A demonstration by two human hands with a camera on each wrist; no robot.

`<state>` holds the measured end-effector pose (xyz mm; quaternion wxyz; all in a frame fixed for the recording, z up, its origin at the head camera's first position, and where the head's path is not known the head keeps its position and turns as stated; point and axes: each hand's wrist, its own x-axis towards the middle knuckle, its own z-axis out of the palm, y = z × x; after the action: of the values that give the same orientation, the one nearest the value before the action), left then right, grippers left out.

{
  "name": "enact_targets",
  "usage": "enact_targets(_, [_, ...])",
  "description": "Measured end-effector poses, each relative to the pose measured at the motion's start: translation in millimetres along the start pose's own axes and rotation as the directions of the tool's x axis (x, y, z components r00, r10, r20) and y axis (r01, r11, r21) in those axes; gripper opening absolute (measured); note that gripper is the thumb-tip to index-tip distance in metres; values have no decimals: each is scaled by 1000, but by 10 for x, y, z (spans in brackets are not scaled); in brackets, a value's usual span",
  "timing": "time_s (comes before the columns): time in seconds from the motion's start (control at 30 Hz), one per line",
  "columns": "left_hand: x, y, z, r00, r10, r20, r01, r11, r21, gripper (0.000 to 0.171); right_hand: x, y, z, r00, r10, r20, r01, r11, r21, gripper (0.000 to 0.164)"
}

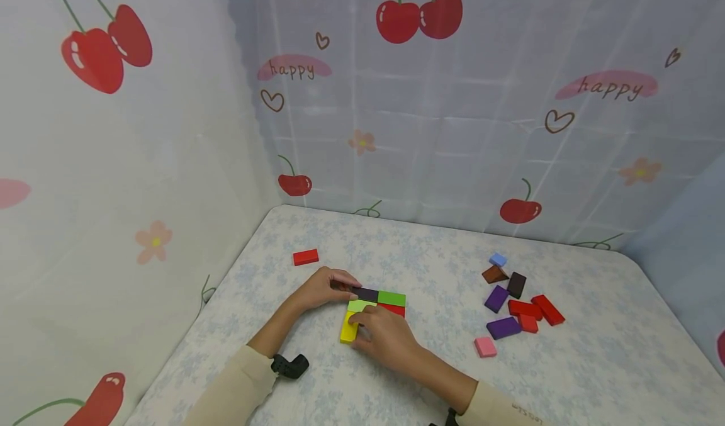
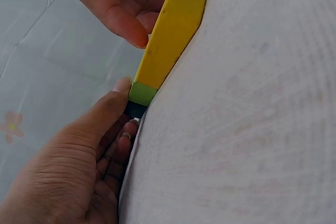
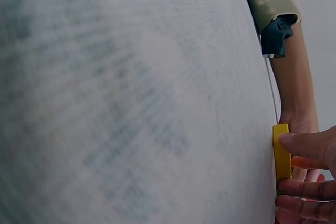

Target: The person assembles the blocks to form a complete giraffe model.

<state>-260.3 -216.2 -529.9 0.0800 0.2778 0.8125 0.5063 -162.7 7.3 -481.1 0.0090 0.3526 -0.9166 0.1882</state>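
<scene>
A: Right hand [image 1: 391, 338] pinches the yellow block [image 1: 348, 330], thumb and fingers closed on it, down on the tabletop [image 1: 436, 256], nearer its left edge than its right!

B: And the left hand [image 1: 321, 287]?

A: Thumb and finger close in on the black block [image 1: 369, 295], at its left end, just the block's width apart.

B: Smart pairing, I'd say: 1 hand steadies, 1 squares yellow against the lime block [image 1: 362, 305]. Light, level pressure, please; shove hard and black could skew!

A: Any lettering?

B: "happy", 2 times, on the curtain [image 1: 453, 99] past the back edge. Right sleeve [image 1: 498, 404] carries writing too small to trust.
</scene>
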Motion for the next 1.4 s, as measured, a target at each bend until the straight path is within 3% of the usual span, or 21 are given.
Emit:
enact_targets(0.27, [-2,-20,19,1000,2,2,-2,1000,-4,27,-48,5,-37,999,30,20,-30,999,-20,47])
enact_targets(0.47, [4,-20,29,1000,3,-6,-3,1000,-20,28,-168,52,-211,997,70,10,-70,998,4,50])
enact_targets(0.63, [-41,183,7,1000,4,-1,-4,999,-37,28,-326,136,-423,993,112,-35,-110,993,50,45])
enact_targets(0.73, [-75,305,-10,1000,15,0,-15,999,-52,28,-437,196,-546,985,163,-53,-160,986,56,43])
enact_targets(1.0, [-89,303,-6,1000,6,-10,-6,999,-47,28,-707,430,-825,951,282,-128,-273,958,84,39])
enact_targets(1.17, [-82,284,-4,1000,-3,-4,3,999,-50,28,-853,654,-968,951,258,-172,-247,965,83,38])
enact_targets(1.4, [-5,40,26,1000,-28,-13,28,999,-17,28,-998,1003,-1192,950,171,-262,-159,985,68,38])
